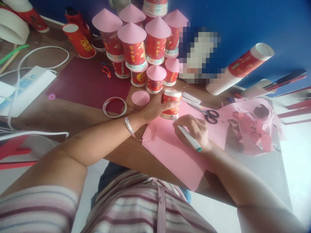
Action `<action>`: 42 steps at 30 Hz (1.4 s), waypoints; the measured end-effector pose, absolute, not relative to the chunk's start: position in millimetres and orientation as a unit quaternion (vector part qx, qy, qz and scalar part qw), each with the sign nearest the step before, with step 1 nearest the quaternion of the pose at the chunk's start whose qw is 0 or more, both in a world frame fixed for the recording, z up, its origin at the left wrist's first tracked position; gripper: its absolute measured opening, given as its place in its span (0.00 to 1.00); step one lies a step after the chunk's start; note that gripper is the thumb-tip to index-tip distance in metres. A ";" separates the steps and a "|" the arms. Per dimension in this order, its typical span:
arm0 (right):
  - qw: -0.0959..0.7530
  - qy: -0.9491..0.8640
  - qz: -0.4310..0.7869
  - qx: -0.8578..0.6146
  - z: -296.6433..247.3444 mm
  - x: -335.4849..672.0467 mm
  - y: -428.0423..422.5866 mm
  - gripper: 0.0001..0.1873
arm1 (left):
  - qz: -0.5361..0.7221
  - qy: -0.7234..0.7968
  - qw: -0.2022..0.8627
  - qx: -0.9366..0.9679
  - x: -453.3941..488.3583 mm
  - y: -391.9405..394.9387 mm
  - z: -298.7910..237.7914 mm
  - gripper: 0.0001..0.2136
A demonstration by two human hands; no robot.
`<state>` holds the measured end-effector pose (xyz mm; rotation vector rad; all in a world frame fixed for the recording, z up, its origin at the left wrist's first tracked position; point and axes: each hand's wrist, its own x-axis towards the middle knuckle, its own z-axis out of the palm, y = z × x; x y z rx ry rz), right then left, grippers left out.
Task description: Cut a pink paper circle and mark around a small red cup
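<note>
My left hand is wrapped round a small red paper cup that stands upside down on a pink sheet of paper. My right hand grips a white marker with a green end; its tip touches the paper at the cup's rim. A silver bracelet sits on my left wrist. A cut pink paper circle lies just left of the cup.
Behind the cup stands a stack of several red cups with pink cone lids. Black-handled scissors lie to the right, pink and red scraps beyond them. A tape ring and a white power strip lie at left.
</note>
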<state>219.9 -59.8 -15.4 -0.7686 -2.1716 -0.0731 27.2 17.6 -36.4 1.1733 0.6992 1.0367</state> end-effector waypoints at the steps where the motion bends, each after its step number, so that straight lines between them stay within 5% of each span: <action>1: 0.405 -0.861 -0.029 -0.305 -15.6 219.8 -59.8 0.10 | 0.457 0.307 0.655 0.517 27.1 17.6 -36.2 0.25; 42: 0.401 -0.860 -0.050 -0.312 -16.9 218.2 -59.9 0.10 | 0.445 0.308 0.651 0.532 25.9 18.3 -38.4 0.25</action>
